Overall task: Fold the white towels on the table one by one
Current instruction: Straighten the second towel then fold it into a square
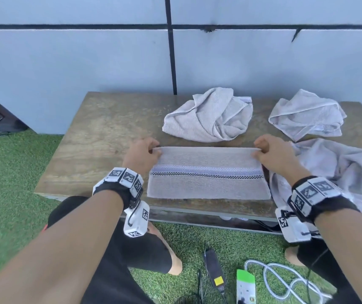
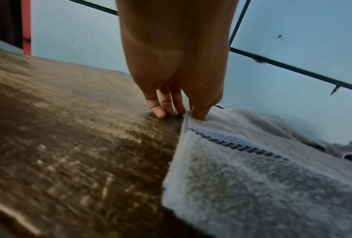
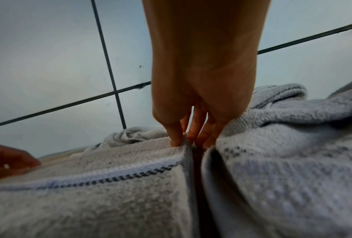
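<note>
A white towel [image 1: 206, 172] with a blue and black checked stripe lies flat, folded into a strip, at the front of the wooden table [image 1: 101, 137]. My left hand [image 1: 146, 153] pinches its far left corner, thumb on top of the towel [image 2: 252, 169] in the left wrist view. My right hand [image 1: 270, 151] pinches the far right corner, thumb pressed on the towel [image 3: 89, 185] in the right wrist view. Three crumpled white towels lie around: one behind [image 1: 208, 116], one at the back right [image 1: 307, 115], one at the right edge [image 1: 338, 172].
A pale panelled wall [image 1: 110, 62] stands right behind the table. Green artificial turf [image 1: 4, 183] surrounds it. Below the table's front edge lie a black power adapter [image 1: 214, 268], a white cable [image 1: 285, 279] and a green and white packet [image 1: 244, 286].
</note>
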